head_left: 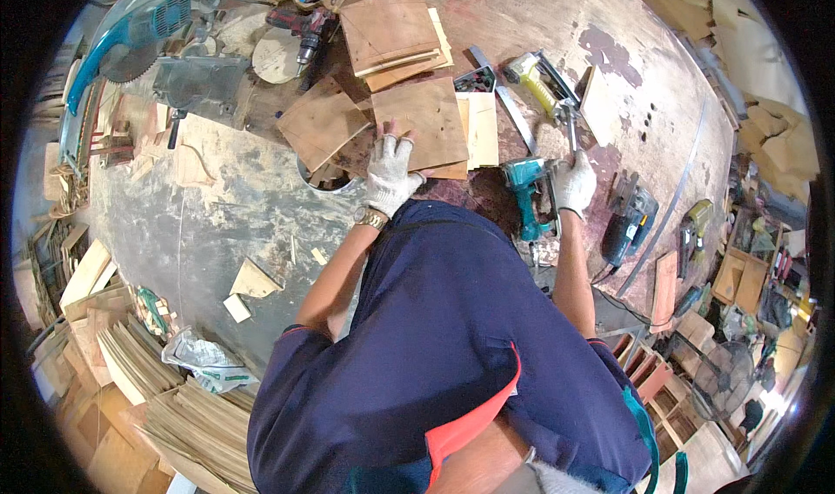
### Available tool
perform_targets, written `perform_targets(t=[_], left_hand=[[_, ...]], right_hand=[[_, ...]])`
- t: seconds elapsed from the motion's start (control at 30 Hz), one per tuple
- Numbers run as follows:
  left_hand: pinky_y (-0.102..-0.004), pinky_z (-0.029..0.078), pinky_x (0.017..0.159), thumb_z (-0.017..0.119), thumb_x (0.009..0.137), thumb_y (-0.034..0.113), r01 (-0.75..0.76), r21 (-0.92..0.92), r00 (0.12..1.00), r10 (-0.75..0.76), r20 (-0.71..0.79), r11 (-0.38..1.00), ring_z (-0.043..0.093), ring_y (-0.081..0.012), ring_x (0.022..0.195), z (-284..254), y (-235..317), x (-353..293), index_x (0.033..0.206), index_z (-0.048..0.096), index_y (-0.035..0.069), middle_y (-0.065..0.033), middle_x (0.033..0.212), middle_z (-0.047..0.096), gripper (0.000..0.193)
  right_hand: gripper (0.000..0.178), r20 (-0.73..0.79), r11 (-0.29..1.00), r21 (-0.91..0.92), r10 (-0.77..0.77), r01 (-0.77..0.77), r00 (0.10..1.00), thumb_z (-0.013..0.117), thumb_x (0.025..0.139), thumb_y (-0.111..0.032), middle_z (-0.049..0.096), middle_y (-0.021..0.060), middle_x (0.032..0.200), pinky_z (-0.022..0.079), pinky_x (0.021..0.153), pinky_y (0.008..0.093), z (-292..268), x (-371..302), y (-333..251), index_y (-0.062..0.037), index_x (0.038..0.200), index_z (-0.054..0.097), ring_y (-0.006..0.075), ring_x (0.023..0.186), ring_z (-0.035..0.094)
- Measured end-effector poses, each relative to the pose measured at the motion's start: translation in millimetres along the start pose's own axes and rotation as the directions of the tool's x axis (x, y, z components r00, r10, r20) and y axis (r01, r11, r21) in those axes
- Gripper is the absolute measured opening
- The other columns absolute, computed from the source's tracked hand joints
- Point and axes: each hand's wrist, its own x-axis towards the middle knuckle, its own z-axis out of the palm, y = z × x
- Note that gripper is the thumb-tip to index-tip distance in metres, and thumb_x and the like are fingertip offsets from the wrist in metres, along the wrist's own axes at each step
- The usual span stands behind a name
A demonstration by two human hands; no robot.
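Note:
My left hand (390, 170), in a white glove with bare fingertips, rests on the near-left edge of a square brown plywood piece (422, 124). Its fingers are spread and the thumb points right. A second plywood square (322, 124) lies tilted beside it, and pale thin boards (481, 129) show under its right side. Gloved too, my right hand (575, 183) is closed around the near end of a slim metal-looking tool (571, 129); its kind is unclear. A teal power tool (524, 194) lies left of that hand, and a yellow-green nail gun (535, 81) lies beyond.
A blue saw with a round toothed blade (128, 62) stands far left. A red-black drill (306, 31) lies behind a round hole (329, 176) in the tabletop. More plywood (391, 29) is stacked at the back. Another power tool (628, 218) and a long metal strip (665, 220) lie right.

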Motion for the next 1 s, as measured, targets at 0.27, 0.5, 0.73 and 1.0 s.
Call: perform_targets(t=[0.27,0.5,0.73,1.0], left_hand=[[-0.0522,0.04,0.127,0.092,0.079,0.04,-0.013,0.021,0.999,0.012,0.037,1.0,0.032,-0.0484,0.16,0.2,-5.2,2.5,0.154,0.053,0.007,-0.0269,0.171,0.036,0.09],[-0.0516,0.039,0.128,0.092,0.079,0.031,0.017,-0.045,0.993,-0.012,0.115,0.999,0.036,-0.0483,0.158,-14.8,-7.8,6.1,0.16,0.045,0.006,-0.028,0.169,0.039,0.097],[-0.0421,0.055,0.098,0.076,0.102,0.033,0.402,-0.673,0.852,-0.522,0.027,0.621,0.066,-0.0279,0.113,-21.9,-35.4,-9.8,0.153,0.053,-0.005,-0.022,0.138,0.066,0.067],[-0.0381,0.056,0.093,0.073,0.104,0.054,0.137,-0.991,0.411,-0.91,0.06,-0.003,0.067,-0.0229,0.105,-31.0,-145.0,-44.7,0.143,0.059,-0.005,-0.0163,0.13,0.069,0.072]], right_hand=[[0.041,0.464,0.86,0.501,-0.36,0.095,0.809,0.076,0.093,-0.029,0.075,0.0239,0.105,0.058,0.085,0.0522,5.1,-46.9,-118.8,-0.0014,0.123,0.072,0.043,0.098,0.073],[0.062,0.48,0.904,0.374,-0.38,0.208,0.791,0.074,0.094,-0.051,0.075,0.0309,0.1,0.058,0.086,0.0528,13.8,-57.3,-169.7,0.0038,0.121,0.067,0.0469,0.097,0.075],[0.042,0.725,0.72,0.662,-0.542,-0.21,0.426,0.067,0.106,-0.033,0.078,0.0209,0.108,0.059,0.088,0.0392,-69.3,-66.2,-239.0,0.0013,0.131,0.068,0.0259,0.102,0.076],[0.042,0.733,0.67,0.628,-0.341,-0.395,0.588,0.066,0.111,-0.027,0.075,0.0072,0.109,0.058,0.075,0.0273,-15.4,-49.1,-154.6,0.003,0.139,0.066,0.0118,0.089,0.072]])
